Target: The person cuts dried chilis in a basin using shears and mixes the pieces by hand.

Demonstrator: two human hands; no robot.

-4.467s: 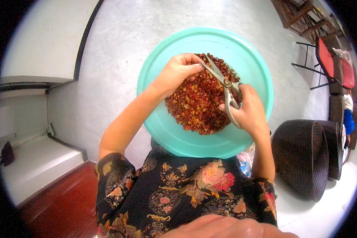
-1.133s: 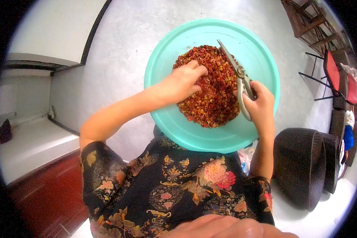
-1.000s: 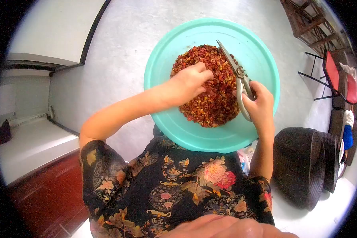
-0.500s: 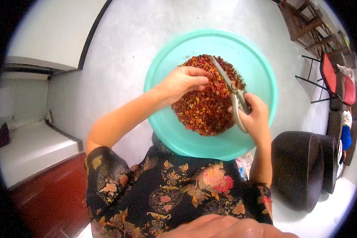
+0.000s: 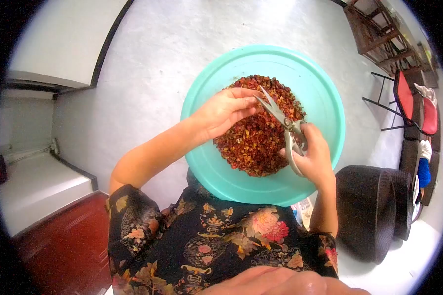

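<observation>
A wide turquoise basin (image 5: 206, 169) holds a heap of small dried red and yellowish-brown pieces (image 5: 251, 150) that look like cut chilies. My right hand (image 5: 315, 155) is wrapped around the handles of a pair of scissors (image 5: 279, 114) with pale grips. Their blades are parted and point up and left over the heap. My left hand (image 5: 226, 110) is above the heap's left side, thumb and forefinger pinched together right at the blade tips. Whatever small thing is in that pinch is too small to make out.
A dark woven seat (image 5: 362, 211) stands on the right, close to my right forearm. Farther back are a folding chair with a red seat (image 5: 404, 96) and a wooden rack (image 5: 384, 39). Pale floor (image 5: 147, 64) surrounds the basin; a white raised ledge (image 5: 49, 182) lies left.
The scissor blades have parted, and their tips now meet my left fingertips. My left hand has turned a little, still pinching. The whole view has shifted slightly, with the basin lower.
</observation>
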